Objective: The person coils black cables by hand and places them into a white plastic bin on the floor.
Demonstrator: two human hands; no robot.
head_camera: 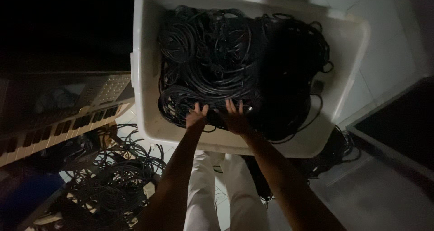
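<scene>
At the bottom centre of the frame the person's pale trousers (205,190) show between two forearms that reach up and away from the camera. The left hand (195,118) and the right hand (235,118) lie side by side at the near edge of a heap of coiled black cables (212,63), palms down, fingers (197,107) spread and pointing toward the far side. They press flat on the coils, seemingly so the springy loops stay down; neither hand is closed around a cable that I can make out, though the light is too dim to see under the palms. The cables fill a large white plastic tub (149,73) that takes up the middle and upper part of the frame, the loops piled to about rim height and darkest on the right, where shadow falls. To the lower left, outside the tub, more loose cables (113,176) sprawl over the floor. Further left a keyboard instrument (58,131) runs slantwise, its pale keys catching some light. At the upper right the floor is of light tiles (384,54), and a dark panel (398,127) closes off the right edge.
</scene>
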